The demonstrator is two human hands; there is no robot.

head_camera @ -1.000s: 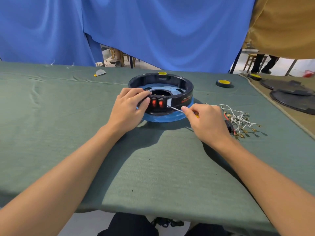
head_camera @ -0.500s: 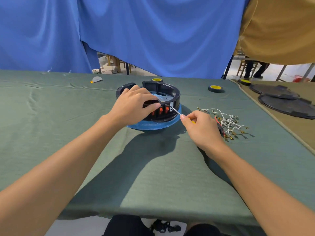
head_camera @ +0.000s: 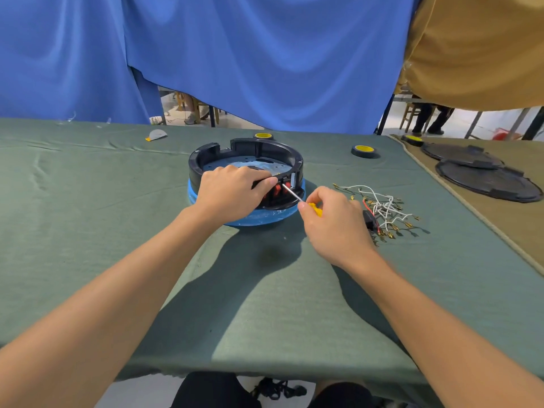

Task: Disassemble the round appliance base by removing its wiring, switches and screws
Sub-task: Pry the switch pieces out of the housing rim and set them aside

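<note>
Gripping one round base, left hand curls over its rim while right hand pinches one screwdriver.

We see a counter draped in green cloth. At its middle sits the round appliance base. Near it at 3 o'clock lies a loose wire bundle, at 1 o'clock a yellow-topped disc, at 12 a second disc, and at 10 a grey scrap. Further out at 2 o'clock, a tan cloth carries two dark round plates.
</note>
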